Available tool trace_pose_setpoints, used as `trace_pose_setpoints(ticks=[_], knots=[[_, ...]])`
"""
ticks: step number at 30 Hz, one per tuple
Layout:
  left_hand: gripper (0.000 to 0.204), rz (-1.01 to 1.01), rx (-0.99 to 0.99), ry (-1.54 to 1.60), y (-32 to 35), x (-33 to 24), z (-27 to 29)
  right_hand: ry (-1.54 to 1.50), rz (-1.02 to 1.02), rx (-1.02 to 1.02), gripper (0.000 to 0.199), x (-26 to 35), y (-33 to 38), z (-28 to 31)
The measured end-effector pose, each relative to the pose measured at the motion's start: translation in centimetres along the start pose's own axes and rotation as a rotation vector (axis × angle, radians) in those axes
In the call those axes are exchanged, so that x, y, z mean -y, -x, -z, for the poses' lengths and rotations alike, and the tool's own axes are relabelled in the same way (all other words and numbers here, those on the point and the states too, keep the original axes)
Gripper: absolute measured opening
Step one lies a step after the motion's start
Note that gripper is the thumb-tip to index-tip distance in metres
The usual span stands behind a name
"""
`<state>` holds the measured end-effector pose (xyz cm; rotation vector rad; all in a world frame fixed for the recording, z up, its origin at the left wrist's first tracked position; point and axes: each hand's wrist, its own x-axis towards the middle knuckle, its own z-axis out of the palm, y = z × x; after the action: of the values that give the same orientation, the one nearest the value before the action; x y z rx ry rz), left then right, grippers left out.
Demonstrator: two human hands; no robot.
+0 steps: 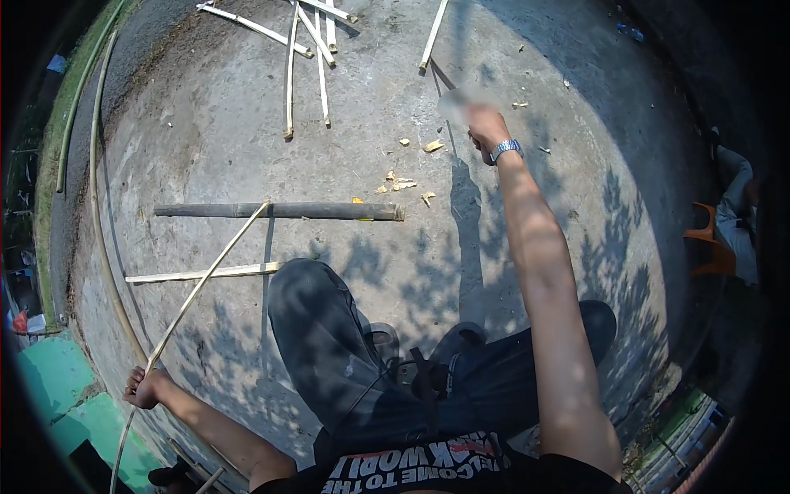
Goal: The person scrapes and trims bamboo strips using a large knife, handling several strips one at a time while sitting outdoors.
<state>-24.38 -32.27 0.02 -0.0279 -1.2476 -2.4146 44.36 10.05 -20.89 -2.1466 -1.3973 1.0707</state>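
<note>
My left hand (144, 387) is closed round a long, thin split bamboo strip (206, 276). The strip slants up and away to the right, and its far end crosses over a dark bamboo pole (321, 212) lying crosswise on the concrete. Stretched far forward, my right hand (487, 125), with a metal wristwatch above it, is closed in a fist. A dark, narrow blade-like tool (443, 76) projects ahead of that fist; a blurred patch hides where the two meet. A pale split bamboo piece (202, 272) lies nearer me, beside my left knee.
Several split bamboo pieces (317, 37) lie at the far side, with another one (434, 33) near the tool. Bamboo chips (399, 183) are scattered on the concrete (527, 230). Long poles (97, 165) run along the left. At right, a person (735, 206) sits by an orange chair (704, 239).
</note>
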Motion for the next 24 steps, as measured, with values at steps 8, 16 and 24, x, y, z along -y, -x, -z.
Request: trace_pose_setpoints(ticks=[8,16,24], knots=[[0.041,0.558,-0.45,-0.366,-15.7,7.9,19.2,-0.067,-0.012,0.08,0.043,0.0,2.5,-2.2],[0.076,1.243,0.493,-0.969,10.3,13.8,21.0,-0.119,0.275,-0.066,0.042,1.0,9.3,-8.3],[0.067,0.193,1.491,-1.025,34.6,32.0,-4.5,-0.007,0.276,0.166,0.038,-1.0,19.9,-4.2]])
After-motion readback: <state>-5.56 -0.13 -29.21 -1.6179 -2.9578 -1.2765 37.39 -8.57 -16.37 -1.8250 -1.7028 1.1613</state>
